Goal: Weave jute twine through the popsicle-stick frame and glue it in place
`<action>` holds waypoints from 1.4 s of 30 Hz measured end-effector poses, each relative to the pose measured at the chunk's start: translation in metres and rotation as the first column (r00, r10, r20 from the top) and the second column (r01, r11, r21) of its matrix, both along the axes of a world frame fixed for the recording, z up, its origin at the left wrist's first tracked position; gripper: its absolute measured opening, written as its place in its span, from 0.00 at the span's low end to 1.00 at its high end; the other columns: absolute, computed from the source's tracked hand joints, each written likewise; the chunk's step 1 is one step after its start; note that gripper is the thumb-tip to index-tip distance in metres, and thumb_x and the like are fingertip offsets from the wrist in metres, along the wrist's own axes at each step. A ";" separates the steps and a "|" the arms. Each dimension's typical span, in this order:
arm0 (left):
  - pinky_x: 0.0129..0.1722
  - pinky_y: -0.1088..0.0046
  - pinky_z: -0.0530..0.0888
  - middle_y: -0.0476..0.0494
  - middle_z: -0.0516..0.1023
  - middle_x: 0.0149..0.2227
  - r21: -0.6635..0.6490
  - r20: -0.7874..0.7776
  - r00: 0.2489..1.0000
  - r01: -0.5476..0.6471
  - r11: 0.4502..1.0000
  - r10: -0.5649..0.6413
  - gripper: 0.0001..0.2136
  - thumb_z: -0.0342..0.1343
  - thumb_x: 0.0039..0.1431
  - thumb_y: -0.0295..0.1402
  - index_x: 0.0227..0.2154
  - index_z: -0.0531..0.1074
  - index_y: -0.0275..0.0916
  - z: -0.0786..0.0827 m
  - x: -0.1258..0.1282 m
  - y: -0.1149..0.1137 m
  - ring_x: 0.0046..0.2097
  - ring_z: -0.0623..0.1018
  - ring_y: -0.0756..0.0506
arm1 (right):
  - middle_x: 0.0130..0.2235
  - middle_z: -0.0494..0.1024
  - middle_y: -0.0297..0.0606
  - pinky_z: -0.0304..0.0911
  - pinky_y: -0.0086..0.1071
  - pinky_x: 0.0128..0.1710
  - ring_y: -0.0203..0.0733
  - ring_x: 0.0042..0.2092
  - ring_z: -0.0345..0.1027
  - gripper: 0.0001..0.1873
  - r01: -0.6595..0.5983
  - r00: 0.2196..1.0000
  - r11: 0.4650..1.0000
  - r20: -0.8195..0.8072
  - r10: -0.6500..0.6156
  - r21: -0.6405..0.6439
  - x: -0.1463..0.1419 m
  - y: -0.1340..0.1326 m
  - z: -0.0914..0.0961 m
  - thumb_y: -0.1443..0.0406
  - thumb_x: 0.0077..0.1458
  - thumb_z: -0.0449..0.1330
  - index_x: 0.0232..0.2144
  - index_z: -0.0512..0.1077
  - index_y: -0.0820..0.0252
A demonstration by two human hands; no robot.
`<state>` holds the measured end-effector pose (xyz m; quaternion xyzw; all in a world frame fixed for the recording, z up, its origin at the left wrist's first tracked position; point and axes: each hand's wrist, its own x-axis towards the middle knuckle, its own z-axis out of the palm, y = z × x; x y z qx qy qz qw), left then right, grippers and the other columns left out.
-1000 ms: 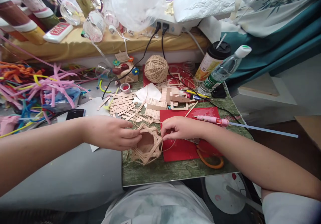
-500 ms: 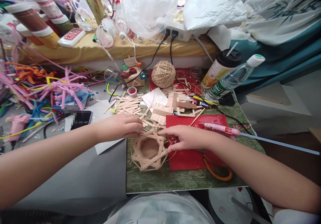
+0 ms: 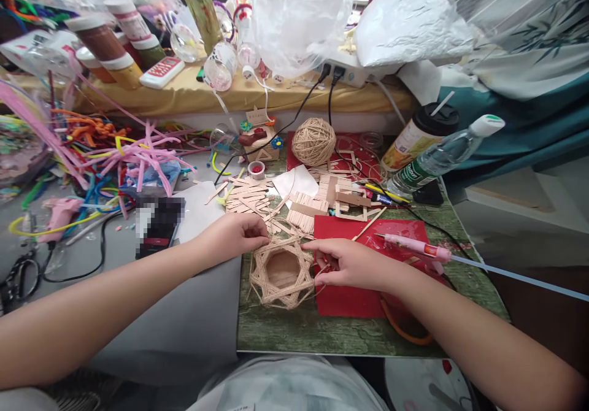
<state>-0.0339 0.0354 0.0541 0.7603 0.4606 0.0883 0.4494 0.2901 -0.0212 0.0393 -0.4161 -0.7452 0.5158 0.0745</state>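
Observation:
On the green wood-patterned board stands a small basket (image 3: 260,276) wrapped in jute twine, its rim forming a star-like pattern around an open middle. At its upper left rim, my left hand (image 3: 243,234) is closed in a pinch on the twine; the strand is mostly hidden by the fingers. My right hand (image 3: 350,262) steadies the basket from the right, index finger on the rim and thumb against the side. A loose strand trails by the right thumb. Behind the basket lie flat wooden craft sticks (image 3: 248,196) and a ball of twine (image 3: 313,142).
A pink hot glue gun (image 3: 416,246) with a long glue stick lies on red card (image 3: 343,303), beside orange-handled scissors (image 3: 405,331). A water bottle (image 3: 442,156) and a drink cup (image 3: 421,132) stand at right. Pipe cleaners (image 3: 147,153) and a phone (image 3: 159,230) lie left. Black cables cross the back.
The camera view has shifted, so the scene sits further right. My left hand's fingers have curled in more tightly at the basket's rim. My right hand keeps its place on the basket.

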 end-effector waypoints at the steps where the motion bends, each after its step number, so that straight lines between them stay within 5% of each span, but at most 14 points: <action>1: 0.33 0.74 0.73 0.49 0.83 0.30 -0.046 0.022 0.999 -0.046 0.998 0.047 0.11 0.64 0.62 0.44 0.35 0.79 0.41 0.000 0.002 -0.004 0.31 0.79 0.48 | 0.42 0.81 0.39 0.70 0.37 0.44 0.46 0.41 0.76 0.38 0.006 1.000 1.000 0.005 -0.007 0.007 -0.001 -0.002 0.001 0.53 0.58 0.73 0.68 0.72 0.54; 7: 0.36 0.70 0.77 0.45 0.86 0.34 -0.157 0.123 0.935 -0.312 0.937 0.332 0.15 0.68 0.57 0.46 0.38 0.80 0.40 -0.007 0.010 -0.026 0.36 0.83 0.44 | 0.41 0.80 0.37 0.69 0.36 0.41 0.45 0.40 0.75 0.38 0.045 0.999 0.999 -0.019 -0.044 0.008 -0.004 -0.015 0.003 0.55 0.57 0.74 0.67 0.72 0.54; 12: 0.43 0.65 0.81 0.43 0.87 0.39 -0.114 0.137 0.924 -0.344 0.932 0.357 0.17 0.65 0.61 0.50 0.42 0.81 0.41 -0.001 0.010 -0.044 0.42 0.85 0.41 | 0.42 0.81 0.39 0.69 0.38 0.42 0.47 0.41 0.75 0.40 0.058 0.998 0.998 -0.016 -0.057 0.023 -0.003 -0.021 0.003 0.52 0.57 0.73 0.69 0.70 0.53; 19: 0.61 0.55 0.78 0.36 0.81 0.59 0.121 0.170 0.950 -0.284 0.951 0.262 0.23 0.68 0.61 0.43 0.57 0.75 0.43 -0.006 0.013 -0.071 0.62 0.80 0.35 | 0.38 0.78 0.36 0.69 0.37 0.39 0.46 0.39 0.74 0.37 0.184 0.982 0.983 -0.042 -0.184 -0.015 -0.021 -0.042 -0.010 0.55 0.57 0.73 0.64 0.69 0.55; 22: 0.59 0.56 0.79 0.38 0.82 0.57 0.189 0.128 0.958 -0.277 0.942 0.256 0.20 0.63 0.60 0.34 0.56 0.75 0.43 -0.016 0.014 -0.070 0.59 0.82 0.36 | 0.41 0.81 0.38 0.71 0.38 0.40 0.47 0.39 0.76 0.40 0.143 0.989 0.988 -0.024 -0.145 -0.052 -0.019 -0.049 -0.003 0.54 0.57 0.73 0.67 0.66 0.54; 25: 0.59 0.58 0.79 0.41 0.84 0.55 0.210 0.098 0.974 -0.220 0.953 0.203 0.20 0.59 0.58 0.29 0.53 0.77 0.44 -0.012 0.012 -0.063 0.57 0.83 0.38 | 0.49 0.83 0.43 0.73 0.42 0.50 0.51 0.47 0.79 0.38 0.056 0.997 0.995 -0.043 -0.060 -0.084 -0.008 -0.043 0.012 0.52 0.56 0.74 0.65 0.72 0.52; 29: 0.54 0.64 0.79 0.45 0.85 0.52 0.160 0.102 0.993 -0.081 0.984 0.065 0.20 0.56 0.55 0.25 0.50 0.78 0.45 0.007 0.010 -0.051 0.53 0.83 0.40 | 0.49 0.84 0.43 0.72 0.43 0.53 0.49 0.50 0.79 0.25 0.270 0.928 0.956 -0.234 -0.291 -0.116 -0.007 -0.022 0.021 0.50 0.64 0.68 0.57 0.78 0.54; 32: 0.52 0.67 0.79 0.47 0.85 0.52 0.110 0.131 0.990 0.032 0.993 -0.046 0.23 0.55 0.54 0.24 0.52 0.77 0.46 0.015 0.008 -0.042 0.52 0.83 0.42 | 0.51 0.84 0.44 0.72 0.43 0.54 0.49 0.51 0.78 0.22 0.422 0.850 0.897 -0.286 -0.443 -0.133 -0.023 -0.012 0.013 0.50 0.65 0.66 0.54 0.80 0.56; 36: 0.52 0.68 0.78 0.47 0.84 0.51 0.104 0.106 0.983 0.136 0.985 -0.147 0.22 0.56 0.52 0.23 0.51 0.77 0.46 0.014 0.008 -0.035 0.51 0.83 0.42 | 0.48 0.85 0.43 0.72 0.41 0.50 0.48 0.47 0.77 0.22 0.368 0.877 0.908 -0.249 -0.410 -0.199 -0.045 -0.013 -0.005 0.49 0.63 0.67 0.50 0.82 0.58; 42: 0.45 0.71 0.77 0.49 0.85 0.49 0.090 0.056 0.977 0.201 0.975 -0.206 0.23 0.56 0.52 0.23 0.50 0.77 0.47 0.014 0.016 -0.036 0.47 0.83 0.43 | 0.33 0.78 0.35 0.62 0.32 0.33 0.37 0.32 0.66 0.24 0.389 0.814 0.820 -0.260 -0.520 -0.420 -0.057 -0.015 -0.020 0.46 0.55 0.73 0.37 0.80 0.61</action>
